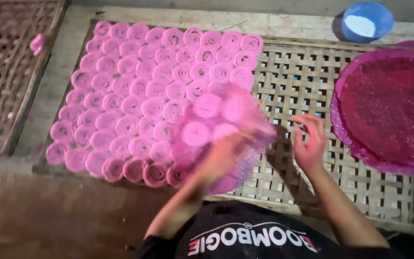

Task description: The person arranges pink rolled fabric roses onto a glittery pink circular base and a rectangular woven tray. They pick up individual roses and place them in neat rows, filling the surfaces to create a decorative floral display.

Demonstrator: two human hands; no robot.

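A woven bamboo tray (307, 81) carries several rows of pink rolled rounds (135, 91) on its left half. My left hand (216, 160) holds a thin pink translucent sheet (226, 129) with several pink rounds lying on it, blurred, at the right edge of the laid-out rows. My right hand (310, 141) hovers over bare lattice just right of the sheet, fingers apart and nothing in it.
A stack of large dark pink round sheets (389, 105) lies at the right. A blue bowl (367, 21) with white powder stands at the back right. Another bamboo tray (5, 72) lies at the left, with one pink piece (37, 44) on its edge.
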